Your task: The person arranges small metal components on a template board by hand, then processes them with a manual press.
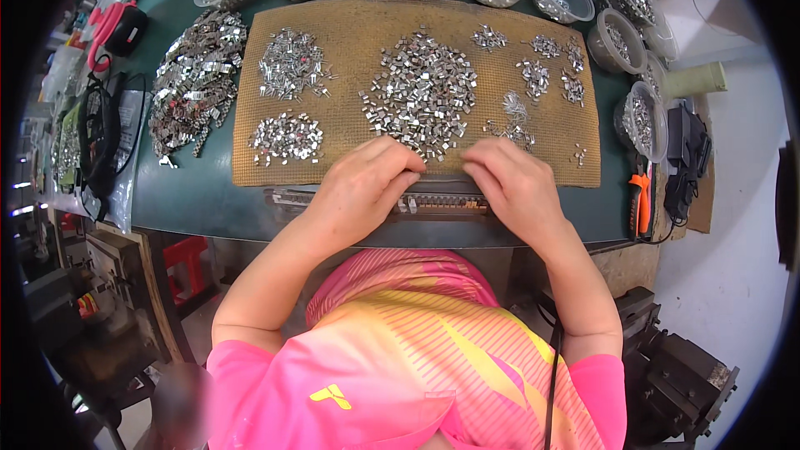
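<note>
Silvery stamped metal clips lie everywhere, so start at your far left, where a loose heap of larger clips (196, 75) spills over the green tabletop (192, 192) beside the woven tan mat (350, 25). On the mat sit two small clip piles (287, 100), then the big central pile of clips (421, 92), its near edge just beyond your fingers. Your left hand (362, 187) rests curled, fingertips pressed together and down at the mat's front edge; whether a clip is pinched under them you cannot tell. Between your hands lies a long dark metal rail (437, 202) along the table's near edge, with a row of clips seated in it. Your right hand (512, 183) mirrors the left, fingers bunched and bearing on the rail's right part. Judge these clips as light, stiff, slick and sharp-edged; they should scatter easily, so take one by its flat sides between thumb and forefinger. Farther right are smaller sorted piles (550, 71), clear plastic bowls of clips (642, 117), and orange-handled pliers (640, 204).
</note>
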`<state>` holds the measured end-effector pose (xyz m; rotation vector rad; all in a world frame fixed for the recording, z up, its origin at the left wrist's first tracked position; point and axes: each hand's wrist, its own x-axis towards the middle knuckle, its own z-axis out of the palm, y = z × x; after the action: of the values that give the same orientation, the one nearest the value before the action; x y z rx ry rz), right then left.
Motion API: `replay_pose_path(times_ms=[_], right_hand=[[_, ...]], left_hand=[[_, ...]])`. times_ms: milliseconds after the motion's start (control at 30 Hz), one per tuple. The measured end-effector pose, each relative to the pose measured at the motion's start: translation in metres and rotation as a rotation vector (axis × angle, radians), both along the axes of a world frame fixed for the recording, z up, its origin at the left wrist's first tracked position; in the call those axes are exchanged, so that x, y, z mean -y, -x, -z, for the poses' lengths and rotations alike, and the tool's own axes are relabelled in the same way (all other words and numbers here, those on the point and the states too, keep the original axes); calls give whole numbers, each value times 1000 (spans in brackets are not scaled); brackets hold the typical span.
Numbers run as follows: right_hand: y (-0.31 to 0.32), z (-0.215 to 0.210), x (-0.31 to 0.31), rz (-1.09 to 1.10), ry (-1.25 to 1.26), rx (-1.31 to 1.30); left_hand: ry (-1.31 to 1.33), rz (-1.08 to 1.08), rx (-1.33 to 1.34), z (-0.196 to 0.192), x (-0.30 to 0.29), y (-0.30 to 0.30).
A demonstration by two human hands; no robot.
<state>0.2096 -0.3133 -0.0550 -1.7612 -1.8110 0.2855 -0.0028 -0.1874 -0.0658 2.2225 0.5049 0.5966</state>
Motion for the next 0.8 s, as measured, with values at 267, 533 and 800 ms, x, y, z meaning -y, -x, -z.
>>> replay_pose_path(times_ms=[267, 533, 800], right_hand=[[1, 17, -28, 53, -69, 215], [-7, 8, -14, 20, -19, 263], [-10, 8, -4, -49, -56, 352]], left_hand=[[6, 87, 30, 0, 17, -12], [-107, 174, 38, 3, 21, -29], [-218, 74, -41, -4, -12, -28]])
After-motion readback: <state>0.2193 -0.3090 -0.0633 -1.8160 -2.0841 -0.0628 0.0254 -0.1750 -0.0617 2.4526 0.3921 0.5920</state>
